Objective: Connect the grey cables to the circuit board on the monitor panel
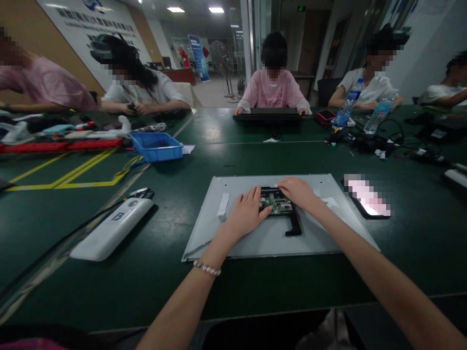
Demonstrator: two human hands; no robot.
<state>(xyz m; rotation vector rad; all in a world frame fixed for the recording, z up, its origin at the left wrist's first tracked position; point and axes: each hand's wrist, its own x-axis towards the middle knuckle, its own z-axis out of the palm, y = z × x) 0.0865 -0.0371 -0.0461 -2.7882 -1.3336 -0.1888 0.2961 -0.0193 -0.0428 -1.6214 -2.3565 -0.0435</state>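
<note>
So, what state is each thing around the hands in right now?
Circuit board: uncovered, partly under the left hand
Left hand: spread, on the board
Right hand: fingers bent, at the board's far edge
Panel: lying flat
Phone: screen lit
Power bank: lying flat
Blue bin: upright, no lid
Fan: can't tell if running

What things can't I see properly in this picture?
All in the head view:
Left edge of the circuit board: hidden by the left hand.
What the right hand holds, if anything: its fingers hide it.
Phone screen: blurred out.
Blue bin's inside: too dark to tell.
White thing, far right: cut off by the edge.
</note>
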